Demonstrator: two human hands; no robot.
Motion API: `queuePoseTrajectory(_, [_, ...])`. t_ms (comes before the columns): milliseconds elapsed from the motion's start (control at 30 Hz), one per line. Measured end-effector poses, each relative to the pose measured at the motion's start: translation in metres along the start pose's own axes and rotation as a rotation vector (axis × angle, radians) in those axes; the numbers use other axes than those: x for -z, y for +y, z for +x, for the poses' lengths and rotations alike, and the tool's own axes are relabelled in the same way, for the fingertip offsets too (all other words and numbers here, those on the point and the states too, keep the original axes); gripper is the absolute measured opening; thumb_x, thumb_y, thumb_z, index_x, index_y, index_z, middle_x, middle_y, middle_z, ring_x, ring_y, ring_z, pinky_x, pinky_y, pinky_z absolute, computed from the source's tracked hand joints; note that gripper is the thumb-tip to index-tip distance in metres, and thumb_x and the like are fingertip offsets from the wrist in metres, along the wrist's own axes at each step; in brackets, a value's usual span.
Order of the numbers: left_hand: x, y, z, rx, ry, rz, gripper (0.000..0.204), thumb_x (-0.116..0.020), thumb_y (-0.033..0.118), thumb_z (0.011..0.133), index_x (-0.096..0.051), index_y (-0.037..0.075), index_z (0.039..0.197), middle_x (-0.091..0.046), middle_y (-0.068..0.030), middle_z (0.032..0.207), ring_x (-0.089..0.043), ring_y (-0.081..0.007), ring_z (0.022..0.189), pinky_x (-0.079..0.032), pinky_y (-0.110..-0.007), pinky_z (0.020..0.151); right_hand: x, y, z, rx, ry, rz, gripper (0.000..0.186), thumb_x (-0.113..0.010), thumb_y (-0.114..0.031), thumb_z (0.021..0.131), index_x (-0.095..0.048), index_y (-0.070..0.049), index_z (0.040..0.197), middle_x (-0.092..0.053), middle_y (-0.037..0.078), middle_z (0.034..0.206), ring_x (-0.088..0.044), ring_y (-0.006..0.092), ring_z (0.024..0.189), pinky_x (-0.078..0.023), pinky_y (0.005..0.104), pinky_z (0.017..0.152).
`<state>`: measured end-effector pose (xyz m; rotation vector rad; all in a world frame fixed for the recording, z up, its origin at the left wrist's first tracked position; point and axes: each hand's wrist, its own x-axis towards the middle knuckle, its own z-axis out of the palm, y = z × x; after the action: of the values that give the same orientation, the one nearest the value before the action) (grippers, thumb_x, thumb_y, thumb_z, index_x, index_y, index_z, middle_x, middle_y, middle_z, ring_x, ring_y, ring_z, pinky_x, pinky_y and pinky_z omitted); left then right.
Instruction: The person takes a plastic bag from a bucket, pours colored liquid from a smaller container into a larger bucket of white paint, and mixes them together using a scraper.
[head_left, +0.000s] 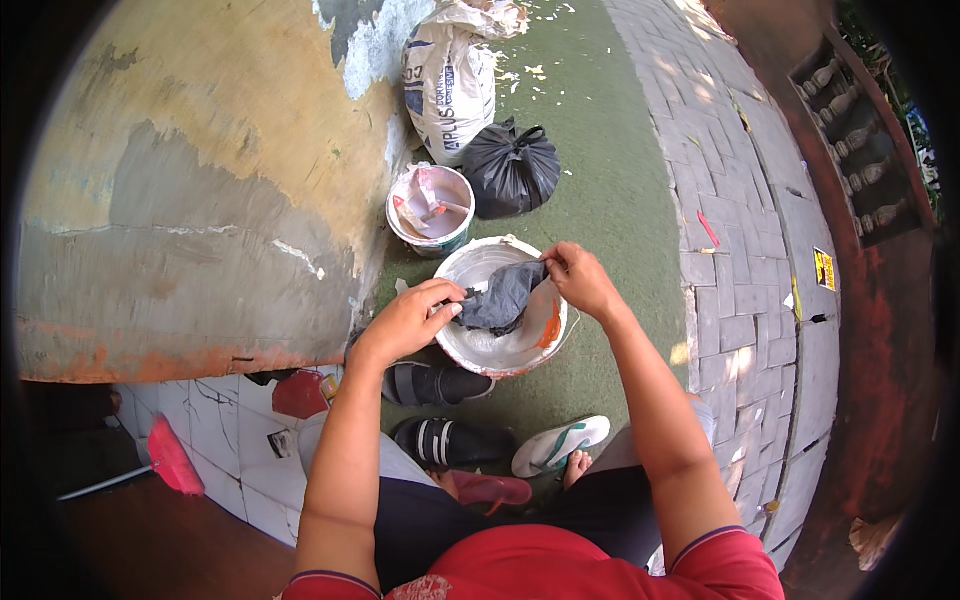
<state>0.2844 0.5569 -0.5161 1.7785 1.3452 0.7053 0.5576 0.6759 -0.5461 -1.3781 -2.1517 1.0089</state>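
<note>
The left hand [410,312], fingers pinched, holds one end of a dark, crumpled sheet [500,297] stretched across the white bucket's [512,352] mouth; the right hand [580,280] pinches the other end. Apparently it's being spread; continuing calls for keeping both pinches firm.

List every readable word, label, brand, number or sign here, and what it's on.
White sack: large dark-blue lettering, partly legible; wording withheld.
Yellow label on grey paving: dark print, too small to read.
Dark limp piece between left hand and right hand: no lettering seen.
</note>
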Motion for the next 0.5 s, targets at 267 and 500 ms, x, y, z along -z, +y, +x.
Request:
queuePoseTrajectory(267, [0.016, 0.009, 0.000, 0.079, 0.261, -0.053, 0.020, -0.061, 0.017, 0.091, -0.061, 0.000, 0.101, -0.062, -0.0100, 0.097, -0.059, -0.0214, 0.072, -0.049, -0.031, 0.067, 0.050, -0.046, -0.013, 0.105, 0.082, -0.034, 0.013, -0.057, -0.004, 0.088, -0.065, 0.002, 0.096, -0.060, 0.012, 0.086, -0.061, 0.0216, 0.076, -0.049, 0.0324, 0.070])
queuePoseTrajectory(500, [0.019, 0.020, 0.001, 0.103, 0.418, 0.005, 0.019, -0.066, 0.013, 0.087, -0.063, 0.000, 0.101, -0.061, -0.0079, 0.097, -0.059, -0.0169, 0.076, -0.047, -0.028, 0.064, 0.060, -0.067, -0.027, 0.156, 0.093, -0.074, 0.014, -0.056, -0.005, 0.081, -0.065, 0.002, 0.090, -0.060, 0.016, 0.086, -0.061, 0.0319, 0.078, -0.049, 0.0386, 0.071])
